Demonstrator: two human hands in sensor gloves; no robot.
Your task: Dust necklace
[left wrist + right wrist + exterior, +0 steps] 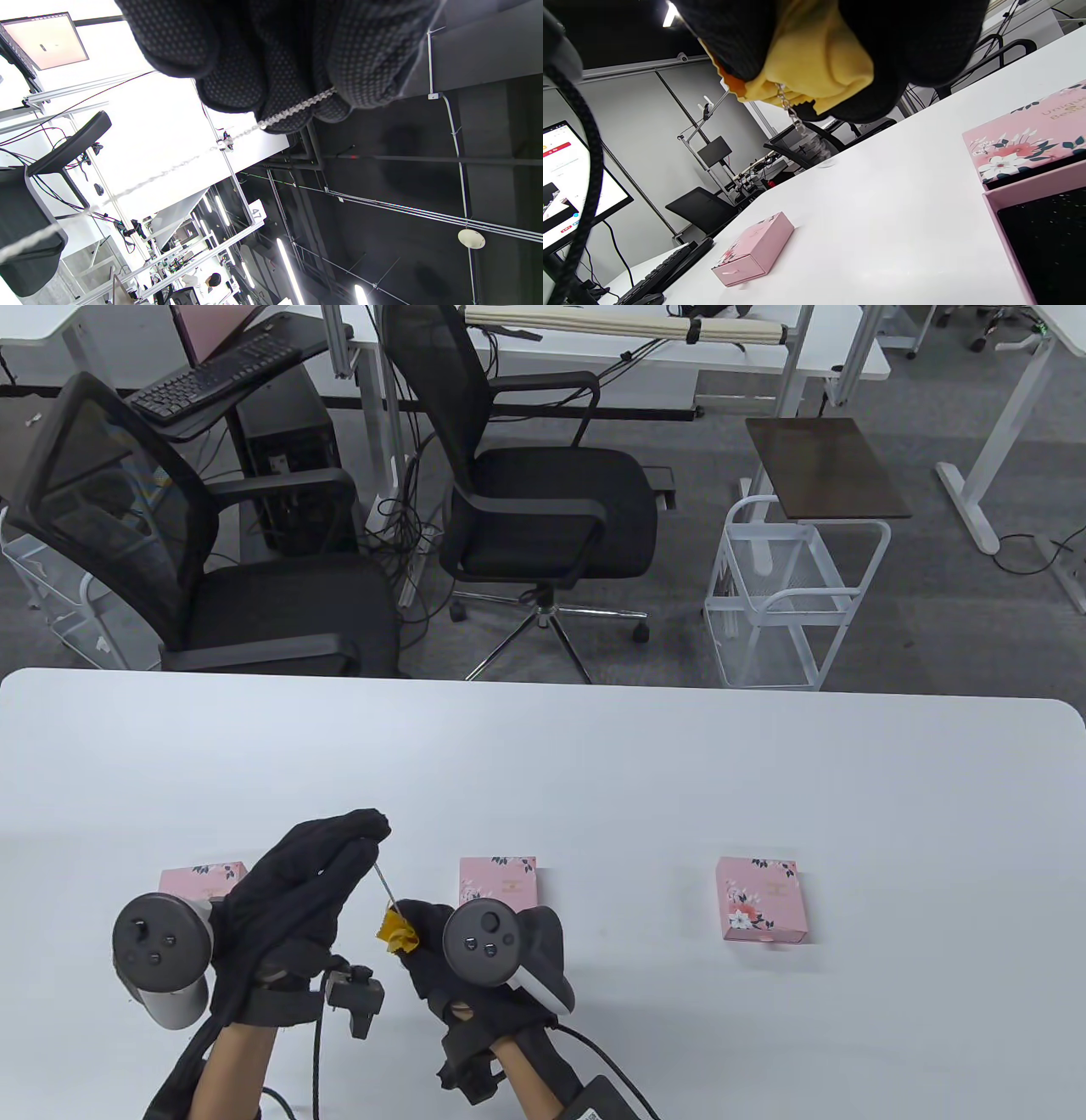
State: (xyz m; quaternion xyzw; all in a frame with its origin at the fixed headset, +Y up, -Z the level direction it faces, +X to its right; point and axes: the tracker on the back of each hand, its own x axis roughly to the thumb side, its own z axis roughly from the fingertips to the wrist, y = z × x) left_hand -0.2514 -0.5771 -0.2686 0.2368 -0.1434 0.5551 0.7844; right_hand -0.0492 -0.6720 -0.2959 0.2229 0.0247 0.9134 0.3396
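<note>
— Two hands on one chain, then? Start at the fingers.

— Yes. The left hand (293, 891) has its fingertips (292, 106) closed on the upper end of the necklace (383, 882); the left wrist view shows links running out from between them. The right hand (475, 959) is bunched around a yellow cloth (396, 931), and the chain enters the cloth's folds in the right wrist view.

— Where does the chain lie?

— In the air above the table (594, 763), stretched taut. Its long axis runs from about eleven o'clock at the left pinch down to five o'clock at the cloth. The right hand sits at the lower end, so I'd judge the wipe travels along that line, toward eleven.

— Room to move?

— Fair. One pink box (204, 881) lies partly under the left hand at nine o'clock, the middle box (498, 881) just at twelve of the right hand, the third box (761, 899) well apart at three. Far table edge is distant; the near side is crowded by wrists and cables.
</note>
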